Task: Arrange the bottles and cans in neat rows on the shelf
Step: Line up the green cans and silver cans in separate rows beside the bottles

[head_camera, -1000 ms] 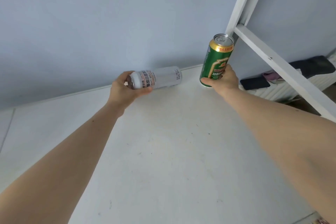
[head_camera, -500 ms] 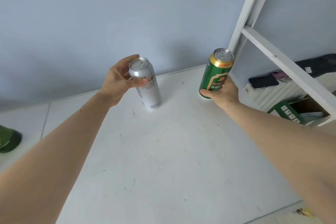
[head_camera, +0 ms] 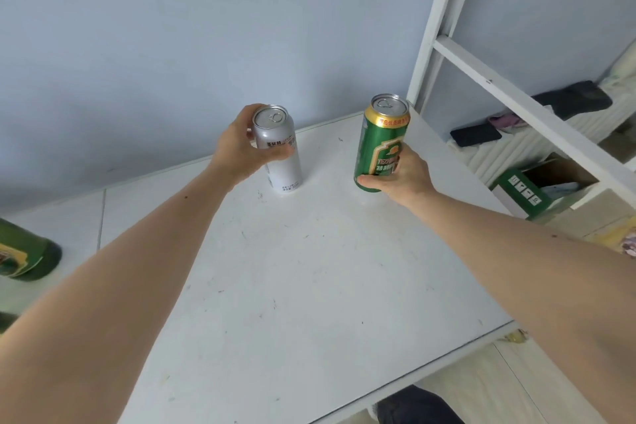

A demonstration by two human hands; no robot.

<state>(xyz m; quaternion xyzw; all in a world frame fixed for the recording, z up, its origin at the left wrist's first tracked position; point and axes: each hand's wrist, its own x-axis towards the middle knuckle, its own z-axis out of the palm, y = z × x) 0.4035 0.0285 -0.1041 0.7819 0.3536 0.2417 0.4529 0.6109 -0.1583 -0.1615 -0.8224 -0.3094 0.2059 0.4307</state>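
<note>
A: Status?
B: Two upright near shelf back edge: white can gripped by left hand, green beer can by right hand.
A: Remaining?
B: Green bottle lying far left (plus anything off-frame).

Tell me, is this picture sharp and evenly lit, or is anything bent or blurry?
Head view: soft, even daylight, no harsh glare; faint shadows under the silver can and green can. Both cans and both hands, left and right, look sharp. The wide lens bends the white frame and stretches the forearms at the edges.
</note>
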